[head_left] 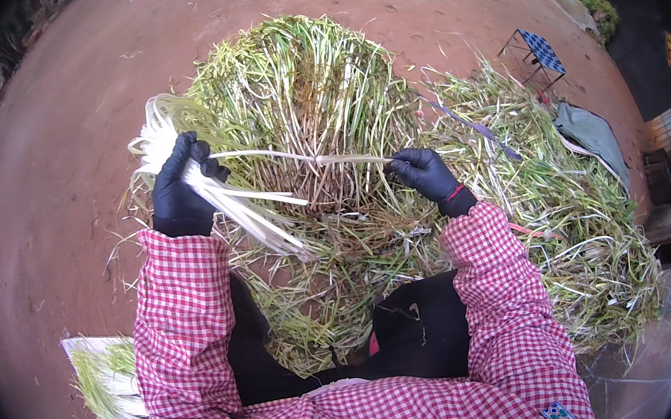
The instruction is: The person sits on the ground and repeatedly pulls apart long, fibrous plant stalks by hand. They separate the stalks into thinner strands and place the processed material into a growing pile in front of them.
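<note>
My left hand (181,191), in a black glove, is closed round a bundle of long white stalks (244,212). Their pale, limp leaf ends (173,116) curl over above the fist, while the white ends fan out toward the lower right. One thin stalk (270,154) runs across from this fist to my right hand (423,173), also black-gloved. There, thumb and fingers pinch the stalk's thin, papery end. Behind the hands stands a big heap of green stalks (296,89) with brownish roots and lower ends facing me.
Loose green and yellowish trimmings (558,249) cover the ground in front and to the right. At the lower left lies a pile of white-stemmed stalks (114,387). A small blue-checked stool (541,52) and a grey-green cloth or bag (590,136) stand beyond the right-hand trimmings.
</note>
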### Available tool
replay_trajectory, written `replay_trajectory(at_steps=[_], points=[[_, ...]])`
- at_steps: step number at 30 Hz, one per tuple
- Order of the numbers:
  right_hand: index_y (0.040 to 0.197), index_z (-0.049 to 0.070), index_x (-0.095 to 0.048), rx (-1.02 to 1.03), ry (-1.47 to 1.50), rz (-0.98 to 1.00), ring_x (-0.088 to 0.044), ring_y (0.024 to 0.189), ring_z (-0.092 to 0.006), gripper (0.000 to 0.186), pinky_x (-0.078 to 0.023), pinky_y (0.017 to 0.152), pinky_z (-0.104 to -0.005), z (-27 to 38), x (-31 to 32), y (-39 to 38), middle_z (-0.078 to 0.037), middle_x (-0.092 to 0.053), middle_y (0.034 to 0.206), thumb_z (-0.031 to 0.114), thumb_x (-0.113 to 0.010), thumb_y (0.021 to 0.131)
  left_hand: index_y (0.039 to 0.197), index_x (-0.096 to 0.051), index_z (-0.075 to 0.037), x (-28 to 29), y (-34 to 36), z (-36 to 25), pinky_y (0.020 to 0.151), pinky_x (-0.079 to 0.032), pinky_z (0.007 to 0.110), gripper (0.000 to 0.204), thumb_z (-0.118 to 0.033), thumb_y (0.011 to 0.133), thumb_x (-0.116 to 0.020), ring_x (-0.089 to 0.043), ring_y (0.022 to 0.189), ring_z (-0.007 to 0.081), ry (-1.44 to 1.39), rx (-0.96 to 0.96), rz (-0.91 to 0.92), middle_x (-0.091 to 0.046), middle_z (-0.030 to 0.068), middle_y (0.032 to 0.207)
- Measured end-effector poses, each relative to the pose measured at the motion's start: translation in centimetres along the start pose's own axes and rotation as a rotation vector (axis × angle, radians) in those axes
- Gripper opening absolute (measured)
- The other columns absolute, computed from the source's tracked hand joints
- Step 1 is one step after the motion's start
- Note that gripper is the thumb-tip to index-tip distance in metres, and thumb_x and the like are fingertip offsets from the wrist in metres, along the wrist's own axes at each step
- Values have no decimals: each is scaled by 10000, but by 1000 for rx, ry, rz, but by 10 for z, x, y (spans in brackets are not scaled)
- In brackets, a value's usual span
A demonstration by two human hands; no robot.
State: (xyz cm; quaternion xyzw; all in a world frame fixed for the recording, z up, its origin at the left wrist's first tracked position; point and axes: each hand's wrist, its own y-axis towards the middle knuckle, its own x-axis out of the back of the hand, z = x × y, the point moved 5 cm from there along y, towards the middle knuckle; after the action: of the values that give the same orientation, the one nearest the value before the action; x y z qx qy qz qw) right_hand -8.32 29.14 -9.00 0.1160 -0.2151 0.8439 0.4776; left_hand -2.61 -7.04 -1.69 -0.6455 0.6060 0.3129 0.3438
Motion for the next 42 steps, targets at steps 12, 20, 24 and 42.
replay_trajectory(at_steps=[12,20,24,42], points=[[889,37,-660,-384,-468,-237,-617,589,-235,336,-482,634,-353,-98,-42,139,-112,-648,716,339,-642,743,894,-560,-112,-22,-2,14,787,-455,453,126,-229,877,-517,-566,929,239,13,-26,-18,-581,18,831],[804,13,-609,-93,284,-357,-570,529,-119,134,-454,417,-240,-61,-4,120,-42,-570,636,129,-641,744,1123,-472,-87,-39,-6,14,707,-499,388,295,-181,851,-537,-593,703,165,-58,45,110,-574,8,798],[806,60,-562,-132,476,-397,-566,467,-121,119,-442,392,-217,-38,33,82,-26,-576,675,100,-647,733,1127,-455,-85,-46,-6,27,659,-502,382,303,-157,844,-539,-592,646,165,-87,105,105,-587,1,769],[1020,39,-585,109,476,129,-592,716,-79,241,-503,581,-219,72,-9,5,-21,-632,874,31,-612,781,969,-518,4,-74,10,96,602,-541,297,287,-71,728,-655,-595,646,161,209,202,86,-609,112,949]])
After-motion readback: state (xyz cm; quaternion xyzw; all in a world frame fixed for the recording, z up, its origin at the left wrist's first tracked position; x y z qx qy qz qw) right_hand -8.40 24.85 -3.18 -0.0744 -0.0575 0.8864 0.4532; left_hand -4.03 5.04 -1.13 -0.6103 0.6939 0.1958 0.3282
